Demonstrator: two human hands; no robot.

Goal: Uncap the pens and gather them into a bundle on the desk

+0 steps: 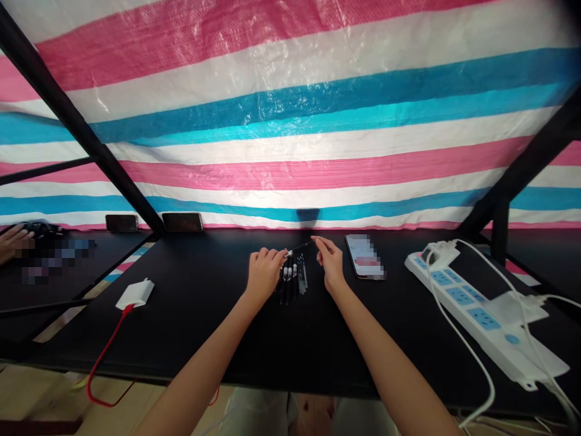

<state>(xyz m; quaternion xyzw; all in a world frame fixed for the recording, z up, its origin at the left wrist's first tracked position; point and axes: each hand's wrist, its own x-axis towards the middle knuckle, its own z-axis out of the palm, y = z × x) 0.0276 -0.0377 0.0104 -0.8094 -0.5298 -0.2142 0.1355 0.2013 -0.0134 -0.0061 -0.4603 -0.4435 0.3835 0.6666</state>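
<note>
A slim black pen (298, 249) with a pale band is held above the black table, pointing right and slightly up. My left hand (264, 271) is closed around its left end. The fingers of my right hand (330, 261) are pinched at its thin right end; any small part between the fingertips is too small to make out. Just below, between my hands, lie several black pen barrels (287, 281) with pale bands, partly hidden by my left hand. Beside them on the right is a bunch of thin, clear-and-dark pen refills (302, 275).
A phone (364, 257) lies right of my hands, and a white power strip (481, 315) with cables lies farther right. At left are a white charger (135, 294) with a red cable and an upright dark phone (182, 221). Another person's hand (16, 242) shows far left.
</note>
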